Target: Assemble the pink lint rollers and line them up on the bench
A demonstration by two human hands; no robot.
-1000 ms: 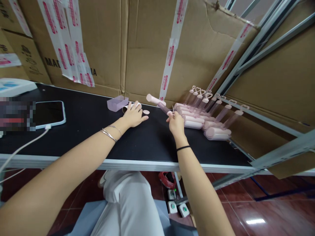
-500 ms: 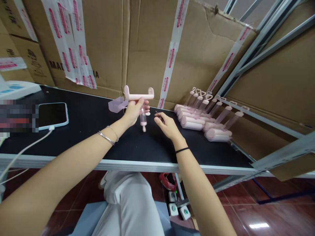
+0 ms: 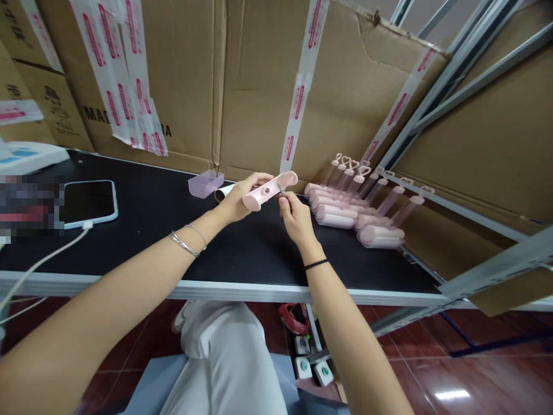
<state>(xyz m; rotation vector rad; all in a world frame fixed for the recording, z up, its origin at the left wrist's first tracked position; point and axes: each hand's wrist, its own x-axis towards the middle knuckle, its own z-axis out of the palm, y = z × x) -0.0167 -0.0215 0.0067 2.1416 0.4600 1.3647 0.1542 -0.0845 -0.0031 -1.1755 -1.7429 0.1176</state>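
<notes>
My left hand (image 3: 241, 199) is closed around a pale pink lint roller frame (image 3: 271, 190). The frame's hollow side is turned up towards me, with a small dark round spot near its middle. My right hand (image 3: 296, 218) pinches a thin, dark, metal-looking pin (image 3: 280, 190); I cannot make out its exact kind. Its upper end is at the frame's right part, and whether they touch is unclear. Behind my left hand lies a white roll (image 3: 223, 192) with a brown core, partly hidden. The frame's handle is hidden by my left hand.
A translucent purple box (image 3: 204, 184) stands at the back, by the cardboard wall (image 3: 254, 86). Several pink lint rollers (image 3: 334, 216) with clear handles lie in rows on the right. A phone (image 3: 90, 203) on a white cable lies left on the black tabletop (image 3: 173, 202). Metal shelf posts (image 3: 488, 265) rise at right.
My left hand has tipped the frame, so its hollow side now faces me and its handle is out of sight. The right hand has brought the pin up to the frame.
</notes>
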